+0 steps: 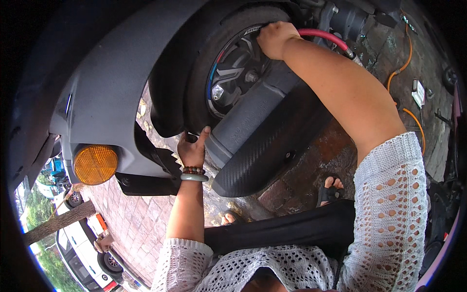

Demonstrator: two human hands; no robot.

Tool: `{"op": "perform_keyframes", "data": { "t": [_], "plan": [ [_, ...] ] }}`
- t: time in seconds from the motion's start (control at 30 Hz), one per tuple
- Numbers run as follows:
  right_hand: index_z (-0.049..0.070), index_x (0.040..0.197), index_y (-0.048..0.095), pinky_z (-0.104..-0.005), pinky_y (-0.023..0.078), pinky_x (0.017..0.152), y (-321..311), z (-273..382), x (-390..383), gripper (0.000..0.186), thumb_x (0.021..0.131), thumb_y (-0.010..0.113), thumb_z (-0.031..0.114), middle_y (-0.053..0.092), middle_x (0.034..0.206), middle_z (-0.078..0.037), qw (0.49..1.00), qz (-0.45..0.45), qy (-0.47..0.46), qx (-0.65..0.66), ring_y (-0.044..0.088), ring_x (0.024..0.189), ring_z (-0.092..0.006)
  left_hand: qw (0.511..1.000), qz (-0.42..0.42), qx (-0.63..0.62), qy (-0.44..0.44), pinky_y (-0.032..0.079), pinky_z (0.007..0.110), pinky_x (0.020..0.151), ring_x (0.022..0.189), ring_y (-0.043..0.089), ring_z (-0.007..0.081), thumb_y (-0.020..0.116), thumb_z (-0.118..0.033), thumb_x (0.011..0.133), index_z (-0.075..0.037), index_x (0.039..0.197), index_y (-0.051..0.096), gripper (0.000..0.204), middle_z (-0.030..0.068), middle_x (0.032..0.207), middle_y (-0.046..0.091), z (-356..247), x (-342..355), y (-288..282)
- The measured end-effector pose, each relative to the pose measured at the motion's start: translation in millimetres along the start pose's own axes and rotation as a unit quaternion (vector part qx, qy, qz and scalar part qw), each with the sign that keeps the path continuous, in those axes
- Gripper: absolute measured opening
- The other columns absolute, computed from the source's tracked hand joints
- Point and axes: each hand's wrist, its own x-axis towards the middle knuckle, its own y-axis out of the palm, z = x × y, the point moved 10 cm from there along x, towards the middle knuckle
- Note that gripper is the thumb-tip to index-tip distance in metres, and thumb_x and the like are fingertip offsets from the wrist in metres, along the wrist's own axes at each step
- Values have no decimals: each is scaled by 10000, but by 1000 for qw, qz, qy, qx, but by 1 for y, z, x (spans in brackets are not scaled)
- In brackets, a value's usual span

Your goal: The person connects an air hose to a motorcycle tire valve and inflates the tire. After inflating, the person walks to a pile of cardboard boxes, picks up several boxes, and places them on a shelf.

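Observation:
A scooter's wheel stands before me, with a black tyre (197,73) and a dark spoked rim (233,73) edged in blue, red and white. At the rim's upper right my right hand (278,40) is closed round the end of a red hose (323,35). The part of the hose inside the fist is hidden. My left hand (192,150), with beads and a pale bangle at the wrist, is at the tyre's near edge. Its thumb points up and the other fingers curl round the tyre, their tips hidden. Beside it is the dark exhaust cover (250,119).
The scooter's grey body panel (112,73) and an orange round reflector (96,164) fill the left. Behind my right arm an orange cord (410,53) and a small white box (418,92) lie on wet paving. A white car (80,253) is beyond the brick pavement (131,219).

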Motion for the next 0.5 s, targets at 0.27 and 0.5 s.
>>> {"op": "perform_keyframes", "data": {
  "t": [0.27,0.5],
  "plan": [
    [122,1097,705,-389,554,826,-2,2,-1,286,875,525,140,660,1174,-73,1000,25,7,-5,640,1073,-264,999,-17,-26,9,432,332,596,584,489,180,813,-540,644,82,863,617,687,52,605,548,7,0,0],
    [123,1088,708,-386,556,820,3,-2,0,285,871,524,140,665,1163,-74,999,29,22,-5,647,1060,-256,999,0,-40,-12,425,309,589,589,475,157,823,-493,657,76,895,627,647,40,611,548,-5,-3,3]
  ]
}}
